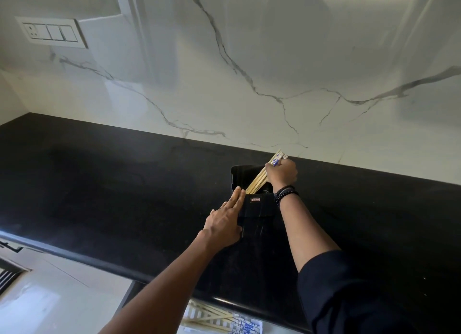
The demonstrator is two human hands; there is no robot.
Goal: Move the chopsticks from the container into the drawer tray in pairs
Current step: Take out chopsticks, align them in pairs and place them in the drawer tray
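Note:
A black container (255,206) stands on the black countertop (112,184), its lid flipped open toward the wall. A bundle of pale wooden chopsticks (259,179) with blue-patterned tops leans out of it to the upper right. My right hand (282,172) is closed around the upper part of that bundle. My left hand (224,224) presses flat against the container's left side, fingers straight. Below the counter edge, the drawer tray (219,318) shows a white slatted bottom with a few chopsticks lying in it.
A white marble backsplash (249,84) rises behind the counter, with a switch panel (52,31) at the upper left. The counter's rounded front edge (99,261) runs diagonally; pale cabinet fronts (50,296) lie below at the left.

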